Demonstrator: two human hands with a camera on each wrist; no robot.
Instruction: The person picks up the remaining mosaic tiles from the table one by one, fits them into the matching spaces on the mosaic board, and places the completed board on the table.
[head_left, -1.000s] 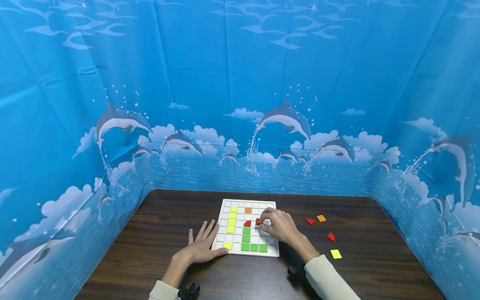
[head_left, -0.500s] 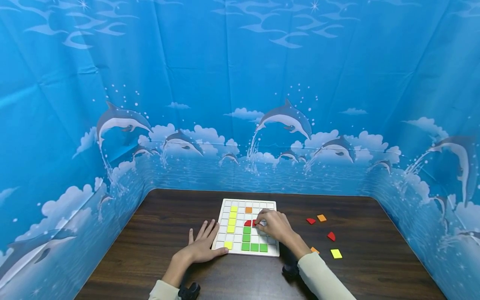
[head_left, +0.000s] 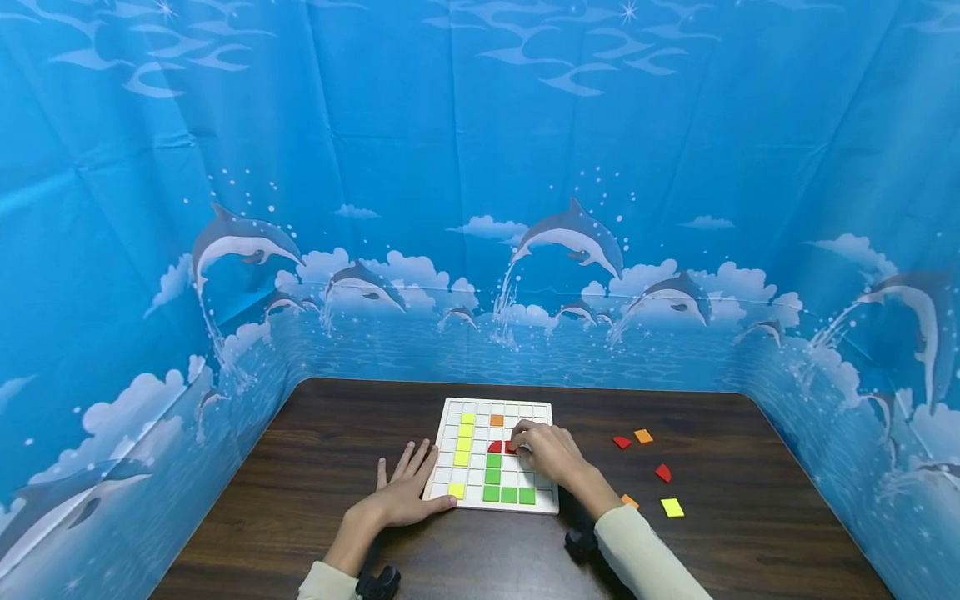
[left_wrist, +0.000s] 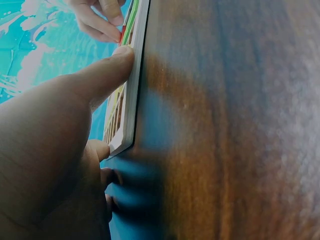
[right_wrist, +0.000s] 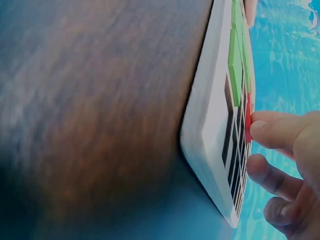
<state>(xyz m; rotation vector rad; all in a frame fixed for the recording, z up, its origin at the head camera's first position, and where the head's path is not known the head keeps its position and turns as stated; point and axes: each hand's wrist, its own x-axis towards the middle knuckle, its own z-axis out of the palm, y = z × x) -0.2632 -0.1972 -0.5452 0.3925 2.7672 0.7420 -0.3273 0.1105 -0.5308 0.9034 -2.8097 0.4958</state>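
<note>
Right on the board (head_left: 477,460), past its middle toward the far edge, lies a red piece (head_left: 511,447), and the right hand (head_left: 551,452) pinches it between thumb and finger. A second red piece (head_left: 495,447) sits just beside it on the board, to its left. Green tiles (head_left: 492,476) make an L on the board, from below that second piece down to the near edge. Yellow tiles (head_left: 463,444) line the board's left part, four in a column and one at the near left corner; an orange tile (head_left: 497,421) lies near the far edge.

The left hand (head_left: 402,492) is spread along the board's left side, thumb on its near left corner.

Right of the board, on the dark table (head_left: 480,554), lie loose pieces (head_left: 663,473): two red, two orange, one yellow, one orange partly hidden by the right forearm. Beyond the board hangs a blue dolphin curtain (head_left: 480,167).
</note>
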